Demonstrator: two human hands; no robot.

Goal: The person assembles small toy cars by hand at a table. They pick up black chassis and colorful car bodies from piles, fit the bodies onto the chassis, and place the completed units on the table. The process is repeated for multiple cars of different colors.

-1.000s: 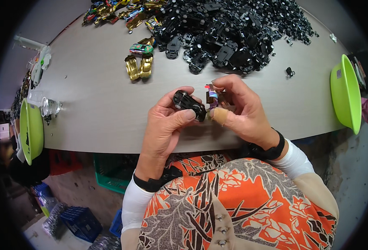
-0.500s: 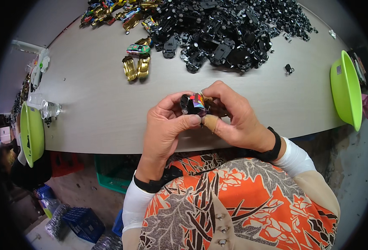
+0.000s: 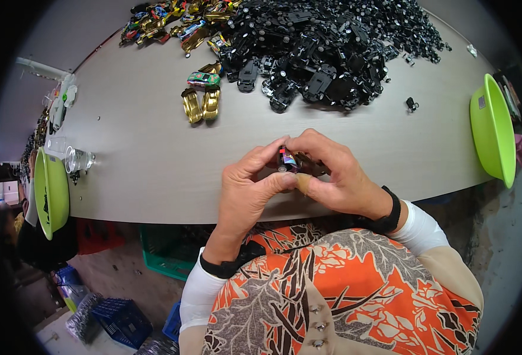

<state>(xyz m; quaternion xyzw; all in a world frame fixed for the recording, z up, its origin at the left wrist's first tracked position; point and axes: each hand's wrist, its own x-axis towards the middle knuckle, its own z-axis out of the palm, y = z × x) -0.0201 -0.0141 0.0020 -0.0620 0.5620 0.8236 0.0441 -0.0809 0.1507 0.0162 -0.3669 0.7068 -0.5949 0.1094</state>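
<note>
Close above the near part of the table, my left hand (image 3: 252, 177) and my right hand (image 3: 332, 174) meet around a small toy car (image 3: 289, 160). Its printed body shows red, white and purple, with black parts at one end. Fingers and thumbs of both hands press on it from the two sides. Tape wraps my right thumb. Under the right fingers a gold-coloured piece partly shows; I cannot tell what it is. Beyond the hands lie two gold toy car bodies (image 3: 202, 105) and a green toy car (image 3: 203, 78).
A large heap of black toy car bases (image 3: 317, 80) covers the far table, with coloured and gold car bodies (image 3: 154, 26) at its left. Lime green basins stand at the right (image 3: 493, 130) and left (image 3: 52, 192). Near the left one is a clear cup (image 3: 79, 158). One small black part (image 3: 412, 105) lies apart.
My left fingers have closed in over the far side of the toy car, and its black end is now more covered. The whole view has shifted slightly.
</note>
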